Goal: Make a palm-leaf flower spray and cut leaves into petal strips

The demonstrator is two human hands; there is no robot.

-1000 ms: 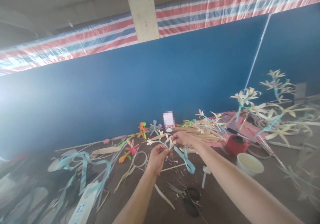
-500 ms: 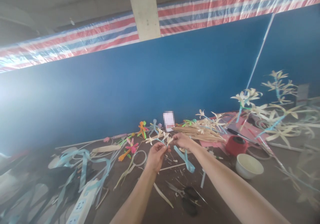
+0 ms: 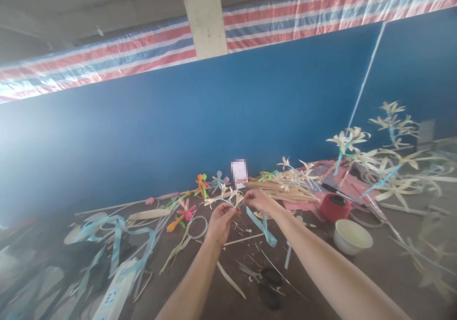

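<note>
My left hand [image 3: 220,222] pinches a small stem with pale cream flowers [image 3: 228,195], near the middle of the table. Just right of it, my right hand [image 3: 257,201] has its fingers closed beside the flowers, on the end of a light blue ribbon [image 3: 264,228] that hangs down below it. The fingertips of both hands are close together. Below my hands lie black-handled scissors [image 3: 262,278] with open blades.
A white bowl [image 3: 352,237] and a red round object [image 3: 334,207] stand at the right, near finished flower branches [image 3: 389,175]. Blue ribbons [image 3: 117,239] and a white box [image 3: 116,294] lie at the left. A blue wall [image 3: 214,120] rises behind.
My right hand has moved slightly away from the flower tips and now closes by the stem and ribbon. The whole view has shifted a little.
</note>
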